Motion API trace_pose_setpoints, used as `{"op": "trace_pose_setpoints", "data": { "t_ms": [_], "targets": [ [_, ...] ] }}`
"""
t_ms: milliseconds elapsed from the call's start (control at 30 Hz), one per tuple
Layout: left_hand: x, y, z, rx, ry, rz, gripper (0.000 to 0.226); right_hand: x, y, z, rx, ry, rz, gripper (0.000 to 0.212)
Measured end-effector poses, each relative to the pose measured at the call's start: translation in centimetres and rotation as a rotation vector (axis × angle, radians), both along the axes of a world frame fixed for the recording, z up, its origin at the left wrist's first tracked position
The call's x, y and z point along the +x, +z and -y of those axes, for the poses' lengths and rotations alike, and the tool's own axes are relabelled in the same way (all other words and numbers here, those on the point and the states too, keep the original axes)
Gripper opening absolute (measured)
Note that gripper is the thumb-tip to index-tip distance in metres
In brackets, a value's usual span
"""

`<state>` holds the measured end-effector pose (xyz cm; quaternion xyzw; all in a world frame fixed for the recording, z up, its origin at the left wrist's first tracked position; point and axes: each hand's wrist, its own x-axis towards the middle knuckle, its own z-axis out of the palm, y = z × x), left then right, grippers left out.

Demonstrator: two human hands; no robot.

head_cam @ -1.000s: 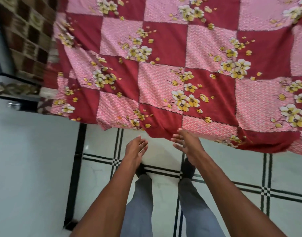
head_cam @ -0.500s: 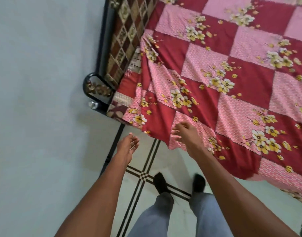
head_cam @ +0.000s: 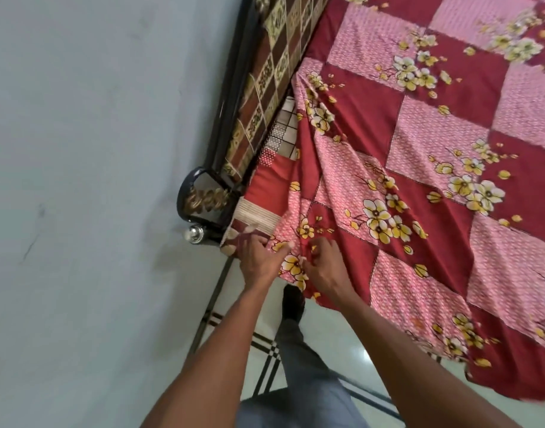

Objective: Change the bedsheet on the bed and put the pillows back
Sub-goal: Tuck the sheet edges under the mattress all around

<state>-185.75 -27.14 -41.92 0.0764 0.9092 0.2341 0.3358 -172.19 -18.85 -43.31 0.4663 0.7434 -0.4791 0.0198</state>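
Nearest the camera, grey trouser legs and one dark shoe are seen on the tiled floor. Both forearms are extended to the bed corner. The left hand is laid on the corner where the bedsheet meets the mattress, fingers bent onto the cloth; a firm grip cannot be confirmed. The right hand is curled and the sheet edge is pinched. The red and pink flowered sheet is spread over the bed, its edge hanging down. Beyond, the dark bed frame is set against the wall.
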Motion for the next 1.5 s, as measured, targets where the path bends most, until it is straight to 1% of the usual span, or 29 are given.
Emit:
{"op": "trace_pose_setpoints", "data": {
  "t_ms": [33, 67, 100, 167, 233, 267, 300, 367, 433, 467, 500, 533, 567, 633, 667, 733, 833, 900, 967, 1033, 1133, 1200, 1233, 1267, 1333, 1367, 1400, 1467, 1500],
  "targets": [
    [-0.4, -0.8, -0.4, -0.036, -0.049, -0.024, 0.042, -0.4, -0.3, -0.2, 0.0, -0.011, 0.014, 0.036],
    [-0.7, -1.1, -0.6, -0.032, -0.06, -0.042, 0.035, -0.7, -0.5, -0.4, -0.009, -0.031, 0.033, 0.031],
    [-0.9, -1.1, -0.5, 0.029, -0.021, -0.047, 0.027, -1.0, -0.4, -0.5, -0.012, -0.043, 0.023, 0.028],
    [-1.6, 0.4, 0.1, 0.169, 0.16, -0.043, 0.018, -1.7, 0.0, -0.2, -0.025, -0.071, -0.036, 0.029],
    [-2.7, 1.8, 1.6, 0.208, 0.357, -0.158, 0.01, -3.1, 0.7, -0.1, -0.026, -0.08, -0.082, 0.031],
    [-3.2, 2.1, 2.5, 0.212, 0.413, -0.191, 0.007, -4.0, 1.1, -0.1, -0.036, -0.083, -0.095, 0.034],
    [-3.6, 2.3, 3.4, 0.224, 0.424, -0.191, 0.008, -5.1, 1.4, -0.1, -0.068, -0.086, -0.119, 0.039],
    [-4.2, 2.8, 4.3, 0.258, 0.386, -0.125, 0.012, -7.2, 2.8, -0.2, -0.142, -0.098, -0.172, 0.048],
    [-4.6, 2.9, 4.4, 0.323, 0.401, -0.026, 0.008, -9.4, 3.7, -0.4, -0.165, -0.088, -0.206, 0.052],
    [-4.8, 3.0, 4.3, 0.353, 0.411, 0.02, 0.013, -10.3, 4.0, -0.5, -0.167, -0.065, -0.201, 0.054],
    [-4.8, 3.4, 4.1, 0.383, 0.42, 0.058, 0.026, -11.2, 3.7, -0.5, -0.165, -0.028, -0.197, 0.055],
    [-4.8, 3.5, 4.1, 0.388, 0.415, 0.054, 0.035, -12.0, 3.6, -0.5, -0.158, 0.021, -0.207, 0.055],
    [-4.8, 3.7, 4.1, 0.362, 0.392, -0.007, 0.037, -12.6, 3.5, -0.5, -0.146, 0.069, -0.22, 0.053],
    [-4.9, 4.2, 4.4, 0.264, 0.312, -0.208, 0.026, -13.5, 2.4, -0.9, -0.086, 0.177, -0.212, 0.037],
    [-5.0, 4.1, 4.6, 0.238, 0.269, -0.292, 0.023, -13.7, 1.6, -1.4, -0.029, 0.251, -0.174, 0.034],
    [-4.9, 3.6, 5.5, 0.216, 0.185, -0.397, 0.023, -14.1, -0.1, -2.4, 0.135, 0.439, -0.091, 0.045],
    [-4.7, 2.0, 7.0, 0.157, 0.112, -0.506, 0.035, -15.0, -2.2, -3.9, 0.38, 0.731, -0.054, 0.057],
    [-4.6, 1.3, 7.2, 0.104, 0.103, -0.53, 0.047, -16.0, -2.6, -4.6, 0.431, 0.865, -0.03, 0.061],
    [-4.4, 0.8, 7.0, 0.099, 0.131, -0.559, 0.052, -17.2, -2.5, -5.1, 0.479, 0.948, -0.02, 0.062],
    [-4.2, 0.3, 6.5, 0.087, 0.19, -0.57, 0.052, -18.1, -2.4, -6.0, 0.522, 1.05, -0.018, 0.061],
    [-3.2, -0.4, 6.0, 0.074, 0.339, -0.572, 0.05, -19.4, -2.9, -7.8, 0.558, 1.2, 0.026, 0.059],
    [-2.3, -0.4, 5.6, -0.011, 0.447, -0.579, 0.058, -20.3, -3.0, -8.4, 0.621, 1.267, 0.004, 0.053],
    [-1.6, -0.2, 5.2, -0.047, 0.458, -0.604, 0.061, -20.8, -3.0, -8.3, 0.656, 1.281, -0.014, 0.054],
    [-0.8, 0.0, 4.6, -0.035, 0.428, -0.635, 0.058, -21.4, -3.2, -8.2, 0.682, 1.301, -0.009, 0.059],
    [0.3, 0.2, 3.1, 0.101, 0.277, -0.659, 0.042, -22.6, -3.3, -7.4, 0.705, 1.366, 0.053, 0.067],
    [0.3, 0.0, 2.4, 0.166, 0.173, -0.634, 0.038, -22.8, -3.7, -7.2, 0.706, 1.373, 0.045, 0.069],
    [-0.2, -0.6, 1.7, 0.2, 0.08, -0.591, 0.039, -23.0, -4.1, -7.1, 0.704, 1.355, -0.001, 0.068],
    [-2.1, -2.3, 0.6, 0.153, -0.033, -0.511, 0.043, -23.0, -4.3, -8.0, 0.633, 1.296, -0.116, 0.06],
    [-3.2, -3.1, 0.2, 0.097, -0.043, -0.48, 0.043, -22.9, -4.3, -8.7, 0.58, 1.254, -0.178, 0.054]
  ]
}}
